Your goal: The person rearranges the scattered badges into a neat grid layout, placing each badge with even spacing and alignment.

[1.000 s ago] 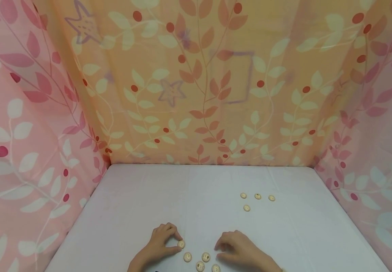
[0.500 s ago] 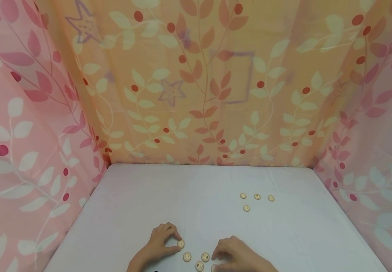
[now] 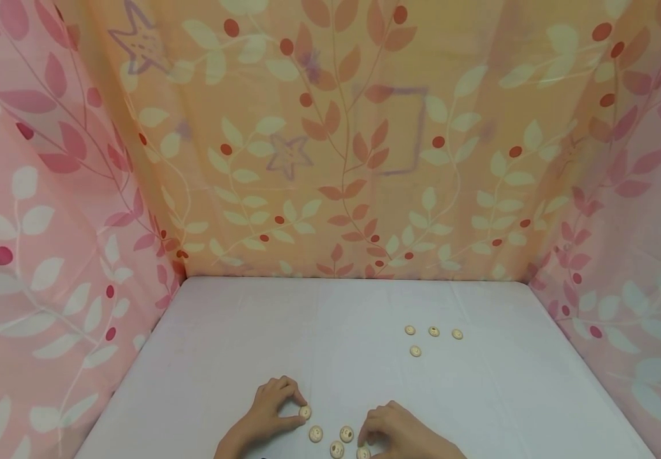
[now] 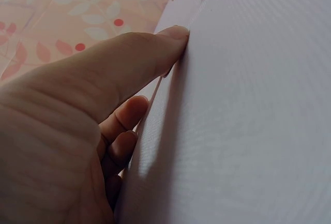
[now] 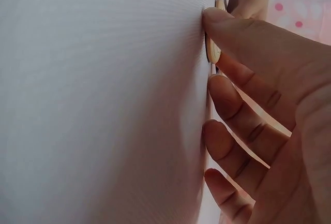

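My left hand (image 3: 269, 411) rests on the white tabletop and pinches a small round wooden disc (image 3: 305, 412) between thumb and forefinger. In the left wrist view the thumb (image 4: 129, 56) hides that disc. At the near edge of the head view, my right hand (image 3: 403, 432) pinches another wooden disc (image 3: 363, 453). The right wrist view shows this pale disc (image 5: 213, 50) standing out below the thumb, while the other fingers hang curled by the cloth. Between the hands lie three more discs, a left one (image 3: 315, 434), a right one (image 3: 347, 435) and a near one (image 3: 336, 449), with dark printed marks.
Several similar discs lie farther back on the right: a row with a middle disc (image 3: 434, 331), and one disc (image 3: 415, 351) in front of it. White cloth covers the table (image 3: 250, 331). Leaf-patterned curtains (image 3: 341, 210) stand behind and at both sides.
My right hand has moved down and slightly left to the nearest disc and taken it between finger and thumb. The left hand has kept its place and its pinch.
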`<state>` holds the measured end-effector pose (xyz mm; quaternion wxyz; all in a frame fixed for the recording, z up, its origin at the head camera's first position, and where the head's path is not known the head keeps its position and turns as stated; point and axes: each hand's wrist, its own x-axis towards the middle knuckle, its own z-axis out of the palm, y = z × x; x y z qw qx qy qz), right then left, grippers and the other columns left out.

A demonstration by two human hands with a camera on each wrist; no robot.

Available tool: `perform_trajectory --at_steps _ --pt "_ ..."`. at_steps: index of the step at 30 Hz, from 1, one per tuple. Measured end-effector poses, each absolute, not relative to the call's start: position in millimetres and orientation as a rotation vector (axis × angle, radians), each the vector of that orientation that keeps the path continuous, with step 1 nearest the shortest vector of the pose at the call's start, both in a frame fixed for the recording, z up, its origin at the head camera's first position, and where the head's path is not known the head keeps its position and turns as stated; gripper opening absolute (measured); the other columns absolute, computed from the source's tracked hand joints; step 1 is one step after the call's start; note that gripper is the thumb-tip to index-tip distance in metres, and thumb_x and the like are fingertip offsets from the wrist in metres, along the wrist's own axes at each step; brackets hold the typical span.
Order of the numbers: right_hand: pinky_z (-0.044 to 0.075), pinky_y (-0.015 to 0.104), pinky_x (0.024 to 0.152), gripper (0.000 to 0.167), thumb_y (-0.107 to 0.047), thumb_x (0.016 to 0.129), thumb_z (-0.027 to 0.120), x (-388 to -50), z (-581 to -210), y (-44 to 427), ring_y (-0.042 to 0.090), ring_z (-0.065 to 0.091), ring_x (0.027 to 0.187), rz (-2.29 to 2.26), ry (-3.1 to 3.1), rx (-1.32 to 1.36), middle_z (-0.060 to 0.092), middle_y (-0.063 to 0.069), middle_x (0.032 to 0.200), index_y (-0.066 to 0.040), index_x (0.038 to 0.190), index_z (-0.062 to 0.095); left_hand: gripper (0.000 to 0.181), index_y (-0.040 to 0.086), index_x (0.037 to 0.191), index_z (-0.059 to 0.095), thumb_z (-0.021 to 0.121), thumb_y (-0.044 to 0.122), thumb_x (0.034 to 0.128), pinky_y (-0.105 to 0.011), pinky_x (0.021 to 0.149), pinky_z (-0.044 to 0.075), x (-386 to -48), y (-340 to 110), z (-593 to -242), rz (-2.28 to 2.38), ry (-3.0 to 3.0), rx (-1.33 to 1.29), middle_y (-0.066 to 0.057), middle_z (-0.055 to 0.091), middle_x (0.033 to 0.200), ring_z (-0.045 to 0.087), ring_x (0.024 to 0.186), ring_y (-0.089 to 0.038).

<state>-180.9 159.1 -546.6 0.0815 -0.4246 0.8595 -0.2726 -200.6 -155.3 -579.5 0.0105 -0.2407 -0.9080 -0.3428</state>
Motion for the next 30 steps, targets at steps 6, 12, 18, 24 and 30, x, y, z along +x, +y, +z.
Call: perform_trajectory --at_steps 6,12,18,24,30 --pt "0.038 0.018 0.071 0.027 -0.054 0.072 0.068 -179.8 -547.8 158.7 -0.008 0.047 0.083 -0.816 2.564 -1.212 0.06 -0.026 0.089 -0.034 0.09 0.066 0.02 0.036 0.088 0.057 0.07 0.046 0.075 -0.043 0.086 0.028 -201.0 -155.7 -581.7 -1.071 -2.826 -0.757 0.022 0.047 0.102 0.04 0.096 -0.005" --pt "0.04 0.017 0.07 0.03 -0.056 0.073 0.066 -179.6 -548.8 159.7 -0.007 0.045 0.081 -0.75 2.571 -1.259 0.06 -0.025 0.09 -0.033 0.093 0.065 0.02 0.036 0.088 0.057 0.069 0.046 0.0753 -0.043 0.085 0.028 -200.5 -155.4 -581.8 -1.07 -2.82 -0.763 0.022 0.048 0.102 0.04 0.096 -0.005" --pt "0.041 0.016 0.069 0.032 -0.058 0.074 0.064 -177.6 -548.9 158.6 -0.007 0.044 0.08 -0.697 2.591 -1.281 0.059 -0.025 0.09 -0.033 0.094 0.063 0.02 0.035 0.088 0.058 0.07 0.045 0.075 -0.042 0.084 0.028 -200.4 -155.3 -580.4 -1.059 -2.824 -0.753 0.022 0.048 0.102 0.039 0.094 -0.004" --pt "0.044 0.017 0.072 0.029 -0.054 0.074 0.067 -175.5 -546.2 155.9 -0.007 0.046 0.081 -0.708 2.591 -1.245 0.059 -0.025 0.088 -0.032 0.091 0.064 0.02 0.035 0.088 0.058 0.07 0.045 0.0751 -0.042 0.084 0.028 -200.4 -155.3 -579.4 -1.064 -2.825 -0.753 0.022 0.048 0.102 0.039 0.094 -0.004" --pt "0.046 0.023 0.075 0.036 -0.065 0.064 0.068 -174.4 -543.7 154.2 -0.006 0.048 0.081 -0.756 2.556 -1.008 0.057 -0.027 0.085 -0.036 0.086 0.063 0.02 0.037 0.087 0.057 0.07 0.046 0.0749 -0.042 0.084 0.028 -201.8 -155.6 -581.8 -1.075 -2.828 -0.745 0.022 0.048 0.102 0.039 0.095 -0.005"
